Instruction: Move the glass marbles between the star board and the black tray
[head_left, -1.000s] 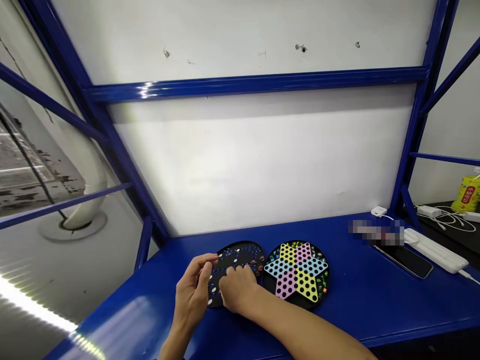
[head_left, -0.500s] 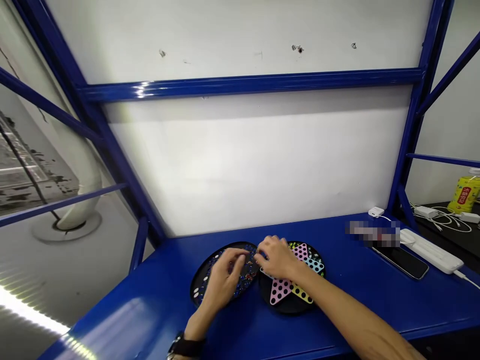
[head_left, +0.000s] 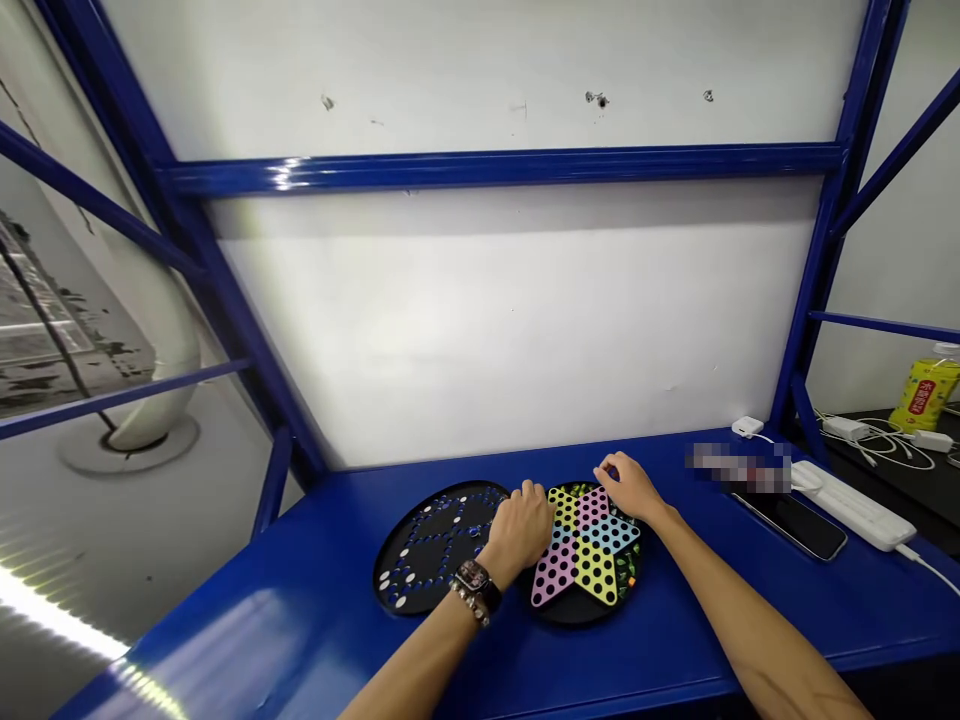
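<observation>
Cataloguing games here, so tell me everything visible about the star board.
The star board has six black-dotted diamonds, two each yellow, pink and light blue. Plastic-looking, it lies flat in a round black tray on a blue table. The left hand partly hides its left point; the right hand is near its far edge; contact is unclear.

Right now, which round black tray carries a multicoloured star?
The right round black tray: its pink, yellow and blue star distinguishes it; the left tray shows none.

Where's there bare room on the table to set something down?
Bare table lies left of the dark board, and between the right forearm and the phone. Crowded: between the dark board and star board, at the left hand, and by the phone and power strip.
</observation>
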